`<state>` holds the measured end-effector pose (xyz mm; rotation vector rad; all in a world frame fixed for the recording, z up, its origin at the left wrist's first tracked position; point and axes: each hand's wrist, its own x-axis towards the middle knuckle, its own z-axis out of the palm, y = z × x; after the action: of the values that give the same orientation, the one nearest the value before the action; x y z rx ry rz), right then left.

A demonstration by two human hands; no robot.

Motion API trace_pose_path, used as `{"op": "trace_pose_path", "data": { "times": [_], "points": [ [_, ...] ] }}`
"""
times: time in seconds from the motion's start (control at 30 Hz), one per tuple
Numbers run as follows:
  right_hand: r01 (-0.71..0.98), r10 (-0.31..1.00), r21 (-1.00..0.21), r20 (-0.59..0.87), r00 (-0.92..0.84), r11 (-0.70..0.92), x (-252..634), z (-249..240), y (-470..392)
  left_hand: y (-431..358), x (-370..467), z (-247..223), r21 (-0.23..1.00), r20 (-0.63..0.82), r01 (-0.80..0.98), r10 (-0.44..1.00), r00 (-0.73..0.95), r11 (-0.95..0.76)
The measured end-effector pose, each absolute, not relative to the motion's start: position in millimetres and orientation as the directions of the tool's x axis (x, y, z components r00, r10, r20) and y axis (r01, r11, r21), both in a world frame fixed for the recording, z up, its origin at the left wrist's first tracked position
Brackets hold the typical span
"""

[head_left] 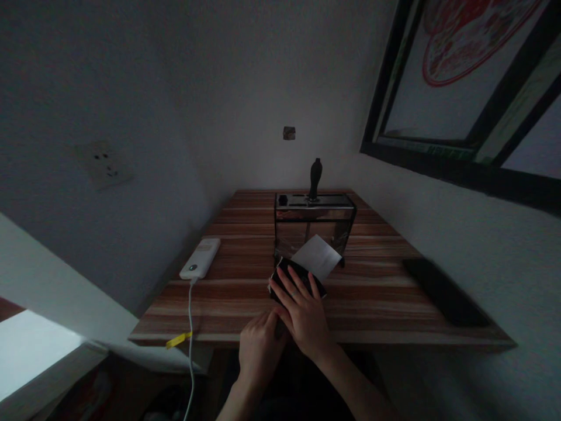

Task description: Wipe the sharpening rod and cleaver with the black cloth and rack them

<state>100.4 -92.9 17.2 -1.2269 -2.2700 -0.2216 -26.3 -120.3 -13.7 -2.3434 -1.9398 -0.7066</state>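
My right hand (302, 307) lies with its fingers spread over a small black item (284, 268) near the front of the wooden table. My left hand (260, 345) is closed at the table's front edge, touching the right hand near its thumb; what it holds, if anything, is hidden. A white sheet (318, 257) sticks out from beside the black item, tilted. Just behind stands a clear-sided box with a dark frame (315, 215), and a black handle (315, 178) rises upright from its top.
On the left of the table (245, 280) lies a white power bank (200, 258), its white cable (190, 316) hanging over the front edge past a yellow tag (179, 340). A flat black object (445, 292) lies at the right. Walls rise behind and beside the table.
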Motion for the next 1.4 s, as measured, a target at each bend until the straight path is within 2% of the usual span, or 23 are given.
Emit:
{"op": "trace_pose_path", "data": {
  "times": [0.13,0.37,0.63,0.87,1.17,1.4],
  "points": [
    [0.845,0.749,-0.103,0.529,-0.4,0.525,110,21,-82,-121,-26,-13,0.26,0.382,0.932,0.914,0.14,-0.252],
    [0.886,0.724,-0.08,0.613,-0.317,0.456,131,29,-60,-119,-26,-17,0.255,0.471,0.922,0.871,0.143,-0.29],
    [0.918,0.71,-0.101,0.668,-0.223,0.383,155,36,-31,-120,-26,-16,0.247,0.477,0.927,0.868,0.137,-0.282],
    [0.927,0.701,-0.092,0.682,-0.207,0.364,157,38,-30,-120,-25,-16,0.247,0.469,0.928,0.872,0.138,-0.279],
    [0.898,0.719,-0.084,0.633,-0.287,0.432,126,30,-59,-120,-26,-17,0.228,0.476,0.933,0.868,0.143,-0.279],
    [0.858,0.738,-0.128,0.582,-0.341,0.498,94,15,-88,-120,-26,-16,0.232,0.424,0.94,0.895,0.135,-0.252]
  ]
}}
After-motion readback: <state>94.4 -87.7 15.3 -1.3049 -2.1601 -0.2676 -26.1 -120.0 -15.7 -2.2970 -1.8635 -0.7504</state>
